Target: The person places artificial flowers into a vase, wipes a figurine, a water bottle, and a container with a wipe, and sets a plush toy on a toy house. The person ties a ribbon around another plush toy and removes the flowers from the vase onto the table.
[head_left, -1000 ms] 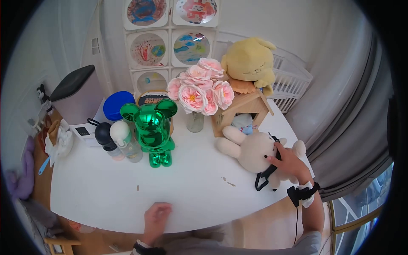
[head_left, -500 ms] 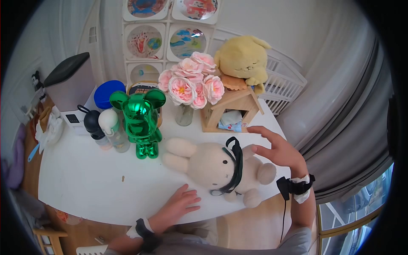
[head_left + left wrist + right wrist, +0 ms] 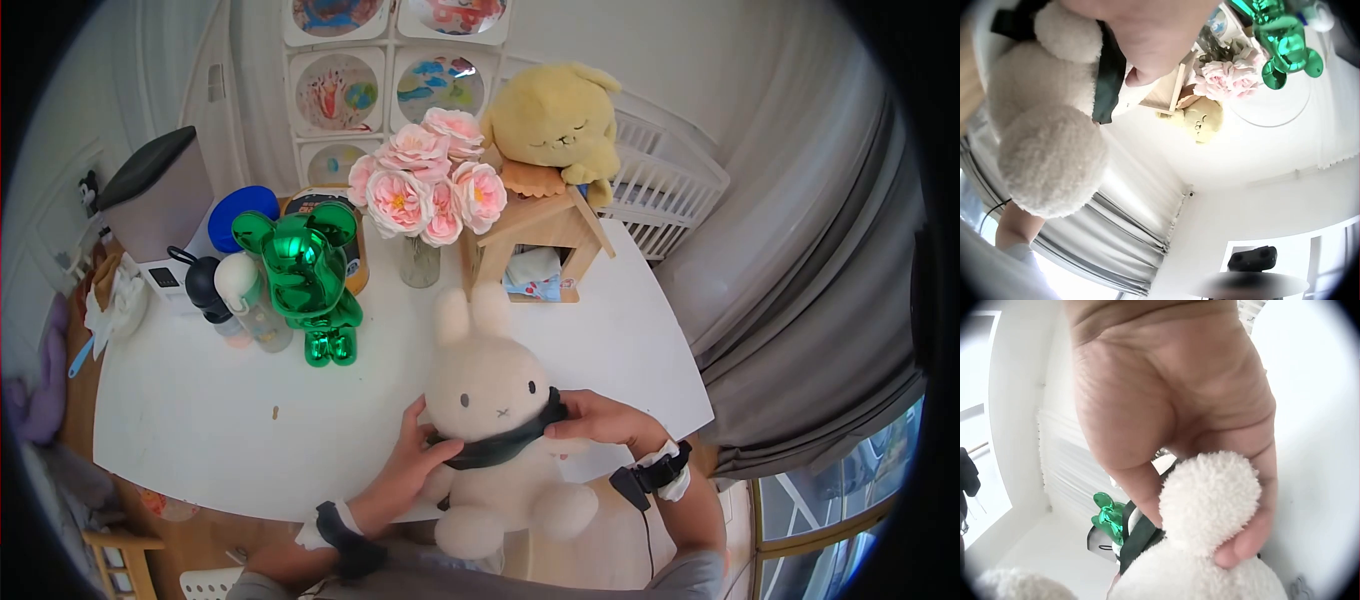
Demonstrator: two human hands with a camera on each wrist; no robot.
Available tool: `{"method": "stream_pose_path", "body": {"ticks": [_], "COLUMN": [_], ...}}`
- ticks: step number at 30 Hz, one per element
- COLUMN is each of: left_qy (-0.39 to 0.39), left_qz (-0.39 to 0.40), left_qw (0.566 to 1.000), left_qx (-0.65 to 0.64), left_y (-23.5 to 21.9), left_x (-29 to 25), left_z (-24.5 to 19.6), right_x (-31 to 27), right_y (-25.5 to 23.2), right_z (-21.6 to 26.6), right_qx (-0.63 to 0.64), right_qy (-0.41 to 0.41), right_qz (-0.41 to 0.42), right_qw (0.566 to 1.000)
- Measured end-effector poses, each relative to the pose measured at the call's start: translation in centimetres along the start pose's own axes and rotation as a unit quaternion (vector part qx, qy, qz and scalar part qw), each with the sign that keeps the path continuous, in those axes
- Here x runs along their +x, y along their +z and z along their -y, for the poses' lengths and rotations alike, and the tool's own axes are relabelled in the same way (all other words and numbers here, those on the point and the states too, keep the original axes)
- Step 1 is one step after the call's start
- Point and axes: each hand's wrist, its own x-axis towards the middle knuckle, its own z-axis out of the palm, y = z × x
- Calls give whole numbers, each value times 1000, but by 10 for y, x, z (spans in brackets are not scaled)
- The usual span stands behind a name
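Observation:
A cream plush bunny (image 3: 487, 375) sits upright at the table's front edge, facing me, ears up. Round its neck lies a dark green scarf (image 3: 495, 449). My left hand (image 3: 402, 470) grips the bunny's side at the neck, thumb over the scarf's end. On the other side my right hand (image 3: 608, 418) holds it, thumb at the scarf. The right wrist view shows that hand's fingers curled round the bunny's fluffy arm (image 3: 1210, 494). In the left wrist view a round foot (image 3: 1054, 162) hangs close to the camera, and part of the left hand is cut off.
Behind the bunny stand a vase of pink flowers (image 3: 420, 190) and a wooden house (image 3: 540, 240) with a yellow plush (image 3: 555, 120) on top. A shiny green bear figure (image 3: 305, 275), two bottles (image 3: 240, 290) and a grey-lidded appliance (image 3: 160, 210) fill the table's left.
The bunny, lying on its side at the right, has come to the front middle and been turned upright. My left hand has moved up to it; both hands now hold it.

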Motion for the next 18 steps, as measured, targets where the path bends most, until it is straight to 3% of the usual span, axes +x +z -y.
{"method": "stream_pose_path", "body": {"ticks": [2, 5, 9, 12, 14, 15, 16, 18], "left_qy": [16, 35, 83, 53, 27, 6, 15, -3], "left_qz": [-12, -25, -39, -53, -59, -64, -80, -70], "left_qw": [999, 991, 983, 989, 990, 992, 978, 971], "left_qx": [34, 128, 156, 129, 122, 112, 193, 230], "left_y": [-6, -8, -7, -19, -46, -62, -76, -74], "left_x": [-10, -31, -60, -61, -43, -33, -31, -38], "left_z": [-12, -36, -62, -65, -47, -36, -27, -36], "right_x": [-4, -1, 6, 16, 30, 39, 38, 34], "right_y": [15, 37, 70, 82, 85, 90, 90, 89], "right_z": [3, 1, 9, 12, -1, -13, -11, -8], "right_qx": [168, 214, 219, 253, 238, 210, 158, 112], "right_qy": [-24, -63, -116, -152, -62, -79, -69, -56], "right_qz": [-28, -30, -97, -130, -143, -172, -194, -215], "right_qw": [985, 974, 964, 946, 959, 959, 966, 969]}}
